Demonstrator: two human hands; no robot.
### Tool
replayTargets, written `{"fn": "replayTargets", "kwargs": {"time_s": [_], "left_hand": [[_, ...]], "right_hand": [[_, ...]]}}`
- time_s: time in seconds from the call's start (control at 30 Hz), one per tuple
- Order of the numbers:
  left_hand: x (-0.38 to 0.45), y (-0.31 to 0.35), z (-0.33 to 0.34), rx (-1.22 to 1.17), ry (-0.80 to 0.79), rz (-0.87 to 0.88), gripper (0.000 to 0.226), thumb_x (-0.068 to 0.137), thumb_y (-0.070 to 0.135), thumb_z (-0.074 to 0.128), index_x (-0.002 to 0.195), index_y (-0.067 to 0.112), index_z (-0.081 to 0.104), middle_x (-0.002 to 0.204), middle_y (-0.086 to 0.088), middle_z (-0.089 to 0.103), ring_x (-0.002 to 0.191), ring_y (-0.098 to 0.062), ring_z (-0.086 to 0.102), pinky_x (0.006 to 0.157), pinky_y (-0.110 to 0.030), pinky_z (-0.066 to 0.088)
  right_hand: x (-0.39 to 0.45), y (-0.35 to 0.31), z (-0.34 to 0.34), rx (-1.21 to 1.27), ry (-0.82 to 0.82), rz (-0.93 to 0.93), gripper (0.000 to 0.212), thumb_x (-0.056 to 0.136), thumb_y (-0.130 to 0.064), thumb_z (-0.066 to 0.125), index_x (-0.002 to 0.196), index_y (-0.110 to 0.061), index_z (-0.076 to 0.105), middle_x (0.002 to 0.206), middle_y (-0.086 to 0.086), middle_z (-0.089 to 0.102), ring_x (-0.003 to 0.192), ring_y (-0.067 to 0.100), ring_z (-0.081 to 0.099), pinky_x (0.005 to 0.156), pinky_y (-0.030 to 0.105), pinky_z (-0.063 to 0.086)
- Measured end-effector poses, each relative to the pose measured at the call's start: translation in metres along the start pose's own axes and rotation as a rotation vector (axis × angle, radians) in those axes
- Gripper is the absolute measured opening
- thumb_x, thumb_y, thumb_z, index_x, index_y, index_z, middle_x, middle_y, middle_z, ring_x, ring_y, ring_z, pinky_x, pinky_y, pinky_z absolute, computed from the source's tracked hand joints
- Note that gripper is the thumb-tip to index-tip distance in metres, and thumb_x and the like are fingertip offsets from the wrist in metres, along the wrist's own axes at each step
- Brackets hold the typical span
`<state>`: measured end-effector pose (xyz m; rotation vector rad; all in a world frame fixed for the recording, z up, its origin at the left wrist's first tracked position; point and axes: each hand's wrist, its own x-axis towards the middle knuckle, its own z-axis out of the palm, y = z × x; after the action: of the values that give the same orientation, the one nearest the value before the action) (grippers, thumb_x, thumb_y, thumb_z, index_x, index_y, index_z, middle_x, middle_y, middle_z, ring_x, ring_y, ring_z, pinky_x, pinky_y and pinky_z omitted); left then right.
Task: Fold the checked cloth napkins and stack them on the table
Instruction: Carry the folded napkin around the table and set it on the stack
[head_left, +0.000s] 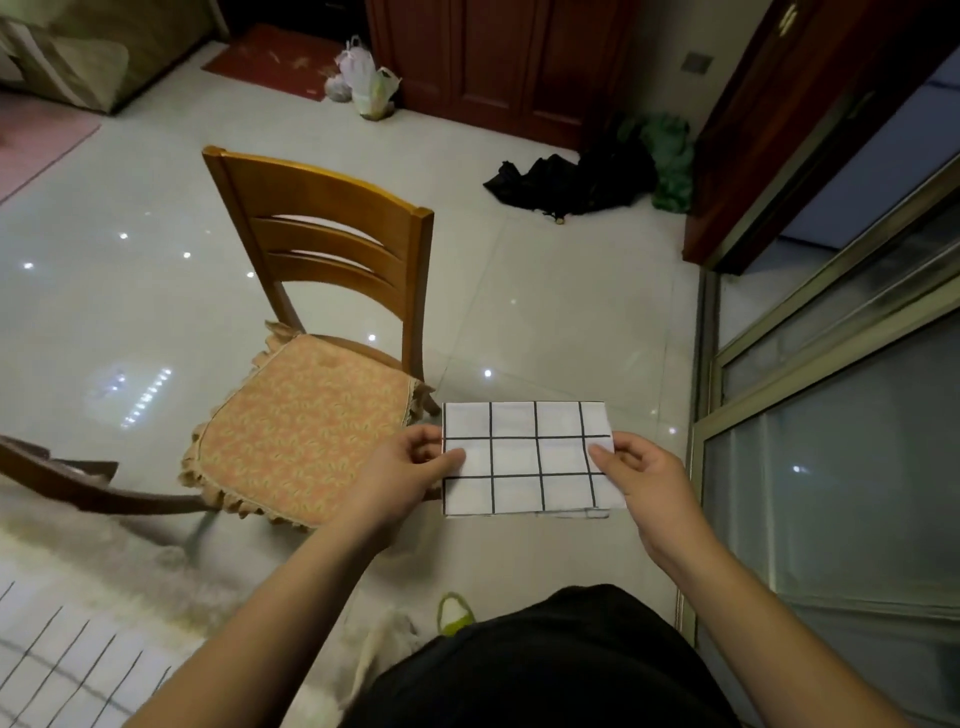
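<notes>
A folded white napkin with black checks (524, 457) is held flat in the air in front of me, above the tiled floor. My left hand (400, 478) pinches its left edge between thumb and fingers. My right hand (644, 473) pinches its right edge the same way. Layered edges show along the napkin's near side. Another checked cloth (62, 670) lies at the bottom left on a white fluffy covering (156, 561).
A wooden chair (322, 249) with a patterned orange cushion (301, 431) stands just left of the napkin. A glass sliding door (841, 467) runs along the right. Dark clothing (566, 182) and plastic bags (363, 78) lie on the floor farther away.
</notes>
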<state>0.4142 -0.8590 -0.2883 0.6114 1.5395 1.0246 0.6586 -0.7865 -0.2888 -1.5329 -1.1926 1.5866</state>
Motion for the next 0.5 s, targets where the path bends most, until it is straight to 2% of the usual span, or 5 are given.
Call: {"fn": "replayTargets", "kwargs": {"time_s": [0.13, 0.2, 0.3, 0.4, 0.5], "left_hand": [[0.033, 0.016, 0.006, 0.006, 0.010, 0.021, 0.021, 0.088, 0.016, 0.070, 0.109, 0.016, 0.066, 0.093, -0.012, 0.073, 0.084, -0.022, 0.071, 0.072, -0.031, 0.056], [0.050, 0.023, 0.012, 0.013, 0.017, 0.017, 0.027, 0.088, 0.019, 0.070, 0.115, 0.018, 0.063, 0.094, -0.011, 0.074, 0.083, -0.020, 0.071, 0.072, -0.031, 0.054], [0.075, 0.037, 0.027, -0.018, 0.037, 0.006, 0.026, 0.090, 0.017, 0.068, 0.115, 0.016, 0.063, 0.089, -0.007, 0.069, 0.069, -0.012, 0.065, 0.066, -0.025, 0.052], [0.104, 0.052, 0.043, 0.009, 0.087, 0.006, 0.019, 0.091, 0.016, 0.066, 0.111, 0.017, 0.065, 0.088, -0.010, 0.065, 0.069, -0.010, 0.062, 0.059, -0.019, 0.050], [0.139, 0.073, 0.063, 0.028, 0.126, -0.005, 0.018, 0.092, 0.016, 0.065, 0.110, 0.020, 0.065, 0.096, -0.013, 0.070, 0.081, -0.018, 0.070, 0.071, -0.026, 0.057]], "right_hand": [[0.031, -0.016, -0.008, 0.003, -0.018, -0.028, 0.015, 0.092, -0.010, 0.064, 0.103, -0.019, 0.069, 0.095, -0.006, 0.076, 0.092, 0.011, 0.072, 0.078, 0.021, 0.053], [0.048, -0.022, -0.012, 0.014, -0.024, -0.031, 0.018, 0.092, -0.008, 0.063, 0.106, -0.019, 0.069, 0.095, -0.005, 0.076, 0.090, 0.010, 0.072, 0.073, 0.018, 0.054], [0.080, -0.032, -0.020, 0.040, -0.035, -0.023, 0.019, 0.092, -0.008, 0.063, 0.108, -0.017, 0.069, 0.099, 0.000, 0.076, 0.093, 0.016, 0.072, 0.076, 0.026, 0.057], [0.118, -0.042, -0.030, 0.043, -0.076, -0.032, 0.021, 0.092, -0.009, 0.064, 0.110, -0.018, 0.069, 0.102, 0.000, 0.076, 0.094, 0.016, 0.072, 0.076, 0.025, 0.057], [0.163, -0.059, -0.043, 0.014, -0.127, -0.023, 0.024, 0.091, -0.012, 0.066, 0.111, -0.024, 0.067, 0.103, 0.000, 0.074, 0.092, 0.014, 0.072, 0.080, 0.029, 0.056]]}}
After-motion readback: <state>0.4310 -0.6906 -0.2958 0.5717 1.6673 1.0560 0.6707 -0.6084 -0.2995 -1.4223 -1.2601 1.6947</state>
